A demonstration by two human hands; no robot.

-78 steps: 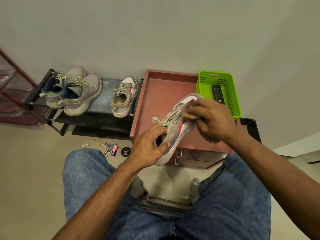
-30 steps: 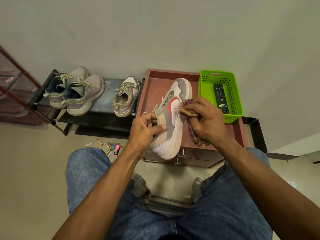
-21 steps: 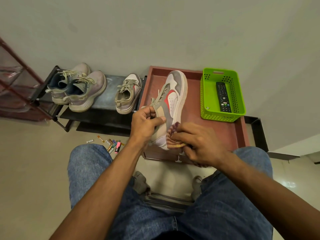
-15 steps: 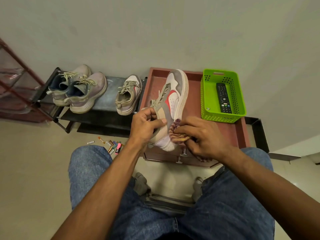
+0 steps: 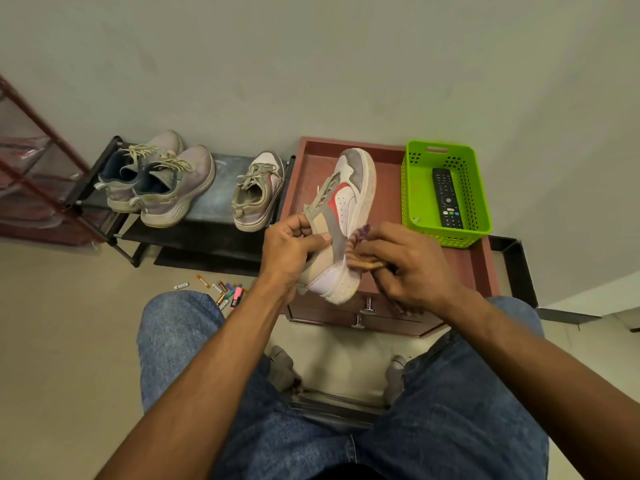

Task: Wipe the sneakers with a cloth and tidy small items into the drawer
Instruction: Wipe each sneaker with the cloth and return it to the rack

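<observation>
A seated person in blue jeans is looking down at a low reddish-brown cabinet [image 5: 474, 261] standing against a pale wall. The left hand [image 5: 289, 249] is gripping a grey, white and red sneaker [image 5: 346, 216] at its heel end, fingers curled into the opening and thumb pressing the side, holding it tilted above the cabinet top with the toe pointing toward the wall. The right hand [image 5: 405, 265] is pinching a bunched striped cloth [image 5: 358, 245] in curled fingers and pressing it against the sneaker's sole edge near the heel. On the cabinet top, at its back right corner, a green basket [image 5: 412, 188] is holding a black remote [image 5: 447, 199]. The cabinet's drawer [image 5: 332, 313], with metal knobs, is sitting closed on the front, just below the sneaker's heel. To the left of the cabinet, a black shoe rack [image 5: 204, 209] is carrying the matching sneaker [image 5: 258, 192] right beside the cabinet and a lilac pair [image 5: 159, 181] further left. On the floor in front of the rack, near the cabinet's left corner, batteries and markers [image 5: 225, 291] are lying scattered.
</observation>
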